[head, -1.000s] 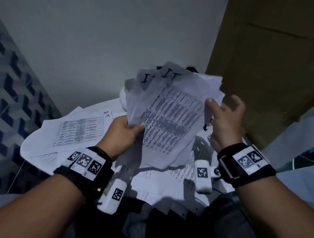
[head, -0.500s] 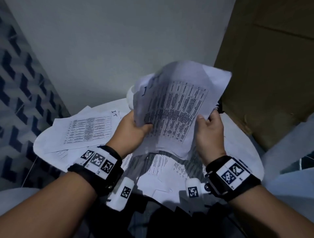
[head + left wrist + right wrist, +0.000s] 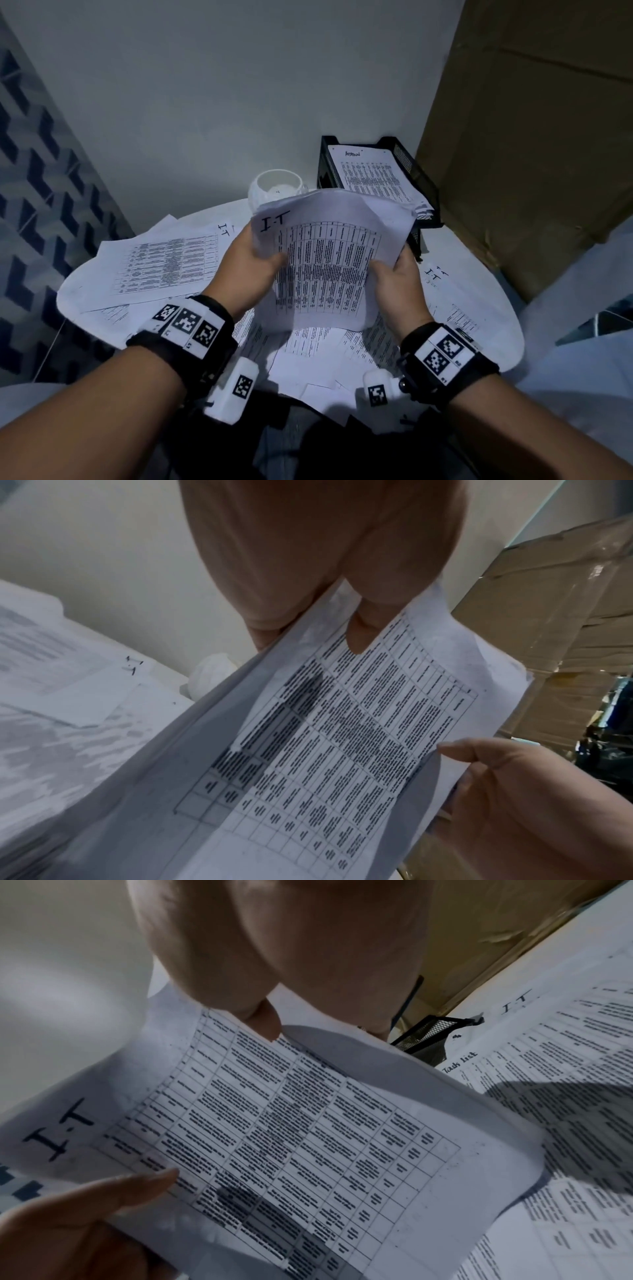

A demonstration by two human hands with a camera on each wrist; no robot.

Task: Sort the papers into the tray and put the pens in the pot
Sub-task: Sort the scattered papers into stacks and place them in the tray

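A bundle of printed sheets [image 3: 332,260] marked "I-T" hangs above the round white table [image 3: 486,274], held by both hands. My left hand [image 3: 255,260] pinches its left edge, thumb on top. My right hand [image 3: 394,277] pinches the right edge. In the left wrist view the bundle [image 3: 342,737] runs from my left thumb to my right hand [image 3: 514,791]. The right wrist view shows the top sheet [image 3: 274,1137] with its table of text. The black mesh tray [image 3: 423,192] stands at the back, one sheet inside. A white pot [image 3: 277,188] stands left of it. No pens show.
Loose printed sheets [image 3: 164,263] cover the table's left and front, and more sheets [image 3: 565,1096] lie on its right. A large cardboard box [image 3: 534,144] stands right of the tray. A grey wall runs behind, and a blue patterned panel [image 3: 37,212] is at left.
The bundle has come down from an upright hold to lie flatter and lower between my hands. My right hand moved in and took its right edge. The tray and pot came into view.
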